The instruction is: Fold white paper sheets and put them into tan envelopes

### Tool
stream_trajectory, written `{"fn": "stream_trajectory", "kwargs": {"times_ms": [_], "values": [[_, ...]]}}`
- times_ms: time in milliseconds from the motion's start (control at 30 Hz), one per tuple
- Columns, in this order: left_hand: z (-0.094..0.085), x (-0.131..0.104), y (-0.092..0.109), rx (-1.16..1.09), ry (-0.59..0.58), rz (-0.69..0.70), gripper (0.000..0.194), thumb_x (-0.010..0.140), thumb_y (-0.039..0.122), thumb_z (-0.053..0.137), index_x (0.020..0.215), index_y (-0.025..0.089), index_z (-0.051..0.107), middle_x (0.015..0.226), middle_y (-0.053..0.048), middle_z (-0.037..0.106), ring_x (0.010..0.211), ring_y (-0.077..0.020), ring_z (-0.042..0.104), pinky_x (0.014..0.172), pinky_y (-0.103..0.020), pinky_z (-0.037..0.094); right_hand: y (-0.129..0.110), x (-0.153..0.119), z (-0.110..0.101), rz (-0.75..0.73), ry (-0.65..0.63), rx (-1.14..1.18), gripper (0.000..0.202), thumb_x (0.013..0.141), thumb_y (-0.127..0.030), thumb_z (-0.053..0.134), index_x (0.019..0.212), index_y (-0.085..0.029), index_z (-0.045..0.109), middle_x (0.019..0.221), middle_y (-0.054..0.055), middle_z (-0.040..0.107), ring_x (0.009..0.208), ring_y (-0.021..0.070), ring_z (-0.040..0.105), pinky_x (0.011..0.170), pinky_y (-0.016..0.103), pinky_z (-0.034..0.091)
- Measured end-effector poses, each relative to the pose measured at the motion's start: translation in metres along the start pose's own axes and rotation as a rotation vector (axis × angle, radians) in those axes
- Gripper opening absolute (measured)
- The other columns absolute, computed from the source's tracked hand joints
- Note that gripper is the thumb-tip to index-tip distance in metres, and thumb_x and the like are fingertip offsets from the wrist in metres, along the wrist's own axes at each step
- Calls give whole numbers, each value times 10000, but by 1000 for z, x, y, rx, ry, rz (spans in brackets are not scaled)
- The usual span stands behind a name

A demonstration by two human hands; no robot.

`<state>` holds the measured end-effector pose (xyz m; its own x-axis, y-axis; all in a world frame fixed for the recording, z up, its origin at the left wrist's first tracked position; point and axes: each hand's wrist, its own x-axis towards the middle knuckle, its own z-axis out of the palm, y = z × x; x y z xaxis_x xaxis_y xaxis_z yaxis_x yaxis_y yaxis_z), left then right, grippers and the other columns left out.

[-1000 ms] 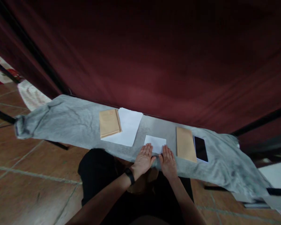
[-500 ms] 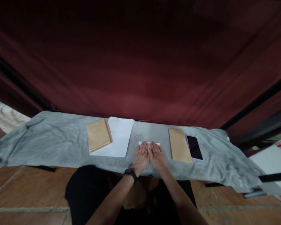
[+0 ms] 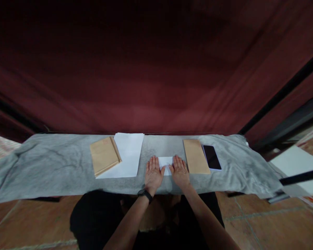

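Note:
A small white folded paper (image 3: pixel 166 161) lies flat on the grey cloth in front of me, its middle showing between my hands. My left hand (image 3: pixel 153 173) rests palm down over its left end, fingers stretched forward and the thumb pointing inward. On the right end, my right hand (image 3: pixel 180 172) lies flat the same way, its thumb also turned in. Both hands are open and press on the paper without gripping it. The paper's two ends are hidden under the palms. A dark band (image 3: pixel 145 194) circles my left wrist.
Left of my hands, a stack of brown envelopes (image 3: pixel 105 155) overlaps white sheets (image 3: pixel 130 156). A single brown envelope (image 3: pixel 196 157) and a phone (image 3: pixel 211 157) lie to the right. The grey cloth (image 3: pixel 62 163) covers the narrow bench, with a dark red panel (image 3: pixel 156 86) behind it.
My hands have slid apart, left and right, from side by side at the middle. More of the white paper now shows between them. The view has shifted slightly.

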<state>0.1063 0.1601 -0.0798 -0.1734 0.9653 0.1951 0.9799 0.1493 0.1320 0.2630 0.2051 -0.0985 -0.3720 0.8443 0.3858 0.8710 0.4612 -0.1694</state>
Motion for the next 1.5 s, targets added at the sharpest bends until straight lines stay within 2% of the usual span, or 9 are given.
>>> {"fn": "stream_trajectory", "kwargs": {"times_ms": [167, 267, 400, 533, 667, 767, 967, 1300, 1500], "values": [[1, 0, -1, 29, 9, 6, 695, 1008, 503, 289, 1529, 46, 334, 1583, -209, 354, 1495, -309, 289, 1211, -495, 250, -11, 5, -6, 72, -15, 54, 563, 1040, -328, 347, 1520, -34, 362, 1532, 232, 423, 1433, 316, 399, 1157, 531, 315], [1, -2, -3, 36, 32, 42, 629, 1006, 432, 322, 1548, 112, 326, 1596, -181, 343, 1499, -317, 277, 1194, -527, 266, -26, 7, -7, -33, -63, 140, 549, 1046, -329, 292, 1517, -60, 381, 1555, 183, 405, 1452, 275, 379, 1173, 489, 327], [-4, -2, -3, 62, -31, 61, 608, 974, 288, 372, 1561, 142, 308, 1626, -164, 284, 1512, -316, 238, 1198, -525, 258, -37, 3, -4, -94, -135, 156, 518, 1051, -320, 274, 1495, -112, 438, 1537, 127, 454, 1437, 229, 410, 1180, 437, 334], [-7, 0, -1, 81, -89, 30, 618, 993, 360, 367, 1560, 123, 305, 1635, -179, 249, 1513, -326, 232, 1210, -525, 231, -28, -2, -3, -58, -97, 104, 539, 1056, -379, 296, 1485, -89, 447, 1535, 143, 452, 1440, 258, 404, 1180, 445, 308], [-6, 0, -1, 63, -45, 45, 655, 1011, 495, 320, 1550, 124, 332, 1616, -198, 288, 1501, -343, 260, 1197, -541, 244, -16, -4, -5, -28, -49, 55, 531, 1053, -360, 312, 1491, -88, 438, 1531, 155, 455, 1432, 266, 413, 1178, 453, 294], [-7, -2, -4, 46, -23, 92, 699, 983, 601, 343, 1547, 188, 355, 1618, -180, 297, 1497, -367, 260, 1182, -564, 253, -10, -5, -4, -20, -43, 37, 521, 1050, -335, 316, 1497, -92, 429, 1524, 152, 466, 1434, 260, 407, 1182, 460, 289], [-15, -4, -1, 45, -100, 102, 717, 972, 619, 375, 1553, 201, 346, 1637, -185, 242, 1507, -378, 225, 1198, -573, 199, -5, -5, -8, -11, -35, 41, 510, 1044, -311, 321, 1478, -80, 457, 1508, 162, 483, 1424, 276, 421, 1174, 478, 299], [-9, -4, 0, 21, -74, 165, 605, 1003, 429, 344, 1556, 183, 335, 1627, -150, 294, 1513, -328, 233, 1204, -561, 202, -30, -5, -12, -74, -114, 136, 503, 1039, -291, 300, 1468, -96, 475, 1506, 145, 492, 1414, 247, 438, 1168, 463, 318], [-8, -3, 0, 12, -71, 297, 575, 989, 350, 369, 1546, 208, 353, 1619, -99, 333, 1507, -302, 257, 1222, -555, 167, -21, -15, -11, -111, -76, 88, 530, 1041, -327, 313, 1498, -84, 425, 1545, 157, 432, 1432, 271, 407, 1176, 486, 297]]}}
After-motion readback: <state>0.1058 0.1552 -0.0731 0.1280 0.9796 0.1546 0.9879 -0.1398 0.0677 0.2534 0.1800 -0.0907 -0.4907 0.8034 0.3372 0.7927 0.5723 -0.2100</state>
